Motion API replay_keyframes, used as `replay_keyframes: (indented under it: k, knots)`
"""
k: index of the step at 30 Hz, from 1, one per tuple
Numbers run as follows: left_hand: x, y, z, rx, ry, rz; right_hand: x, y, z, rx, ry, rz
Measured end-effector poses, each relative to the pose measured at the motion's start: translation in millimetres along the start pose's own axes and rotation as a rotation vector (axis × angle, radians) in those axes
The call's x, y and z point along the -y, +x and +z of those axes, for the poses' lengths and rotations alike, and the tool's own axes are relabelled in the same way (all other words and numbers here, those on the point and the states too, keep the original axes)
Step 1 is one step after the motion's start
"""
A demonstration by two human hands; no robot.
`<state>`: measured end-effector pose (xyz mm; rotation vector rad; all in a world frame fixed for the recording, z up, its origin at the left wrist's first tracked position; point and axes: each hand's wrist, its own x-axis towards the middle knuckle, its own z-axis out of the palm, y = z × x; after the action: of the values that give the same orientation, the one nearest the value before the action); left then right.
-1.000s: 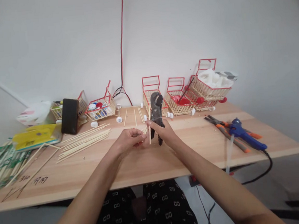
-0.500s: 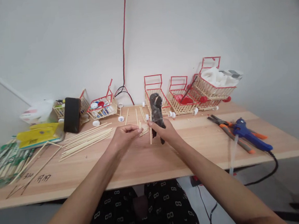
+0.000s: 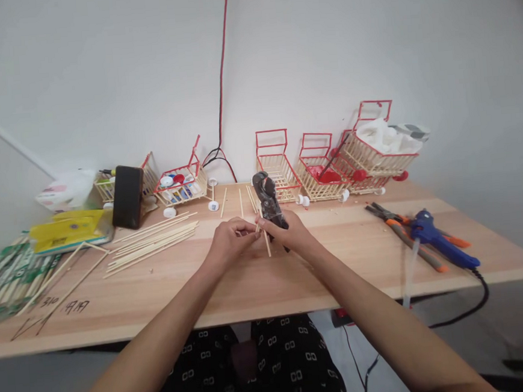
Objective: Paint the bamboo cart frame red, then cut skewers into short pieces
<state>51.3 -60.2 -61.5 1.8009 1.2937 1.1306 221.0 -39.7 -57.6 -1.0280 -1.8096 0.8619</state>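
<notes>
1 head camera, looks forward and down, close above table (image 3: 268,280), facing wall (image 3: 322,46)

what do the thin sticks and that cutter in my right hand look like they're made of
Thin sticks: pale, matte and straight, probably bamboo or wood. Cutter in the right hand: dark, dull grey head, most likely metal; its handles are hidden by the hand.

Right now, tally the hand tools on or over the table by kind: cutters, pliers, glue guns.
Black cutters: 1, in the right hand
Orange-handled pliers: 1
Blue glue gun: 1
Total: 3
</notes>
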Motion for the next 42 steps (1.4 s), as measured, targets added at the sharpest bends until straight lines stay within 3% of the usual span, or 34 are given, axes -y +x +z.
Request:
replay_keyframes:
  k: [6, 14, 20, 24, 32, 42]
  knots:
    - [-2.7, -2.9, 0.0, -0.007, -0.024, 0.044, 3.6, 0.0, -0.8, 0.046, -0.024, -0.028]
    - [-3.5, -4.4, -0.5, -0.012, -0.11, -0.037, 9.8, -2.3, -2.0, 0.111, 0.004, -0.062]
    - [4.9, 6.0, -27.4, -0.103, -0.052, -0.138, 0.4, 1.2, -4.5, -0.014, 0.005, 0.018]
    - [16.2, 9.6, -39.2, -0.102, 0.126, -0.139, -0.9, 2.6, -4.9, -0.04, 0.027, 0.054]
    - [19.8, 6.4, -38.7, -0.066, 0.303, -0.118, -2.1, 2.5, -5.1, -0.035, 0.036, 0.066]
    - [19.8, 7.2, -39.2, -0.117, 0.172, -0.156, -0.1, 2.6, -6.2, -0.076, 0.051, 0.082]
